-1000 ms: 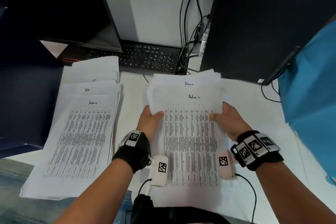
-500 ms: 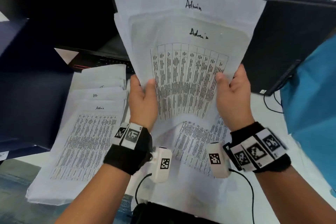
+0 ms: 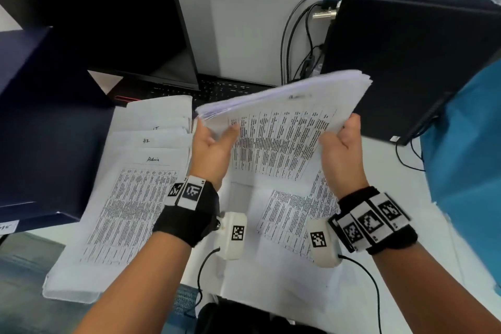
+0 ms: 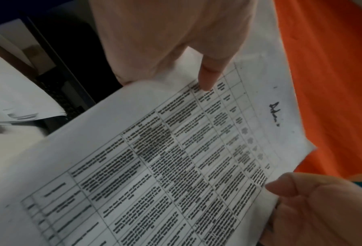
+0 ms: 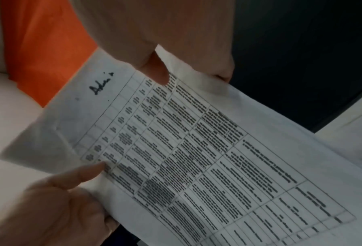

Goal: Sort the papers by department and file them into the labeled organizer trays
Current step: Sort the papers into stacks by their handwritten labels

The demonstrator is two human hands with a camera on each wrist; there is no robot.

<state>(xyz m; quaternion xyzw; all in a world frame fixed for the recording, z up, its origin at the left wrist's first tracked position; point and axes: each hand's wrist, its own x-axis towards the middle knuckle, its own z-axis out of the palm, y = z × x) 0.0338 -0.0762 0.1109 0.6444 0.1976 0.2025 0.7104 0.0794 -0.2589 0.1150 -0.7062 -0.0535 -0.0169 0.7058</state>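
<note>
Tipped forward now, the Admin stack [image 3: 282,122] has dropped from upright to nearly flat, its far edge raised above the desk [image 3: 379,293]. Left hand [image 3: 214,149] and right hand [image 3: 341,149] each pinch a near side, thumbs on top. Sorted piles [image 3: 135,184] sit along the desk's left edge. Looks like this bundle is heading for a tray, though I can't spot any.
</note>
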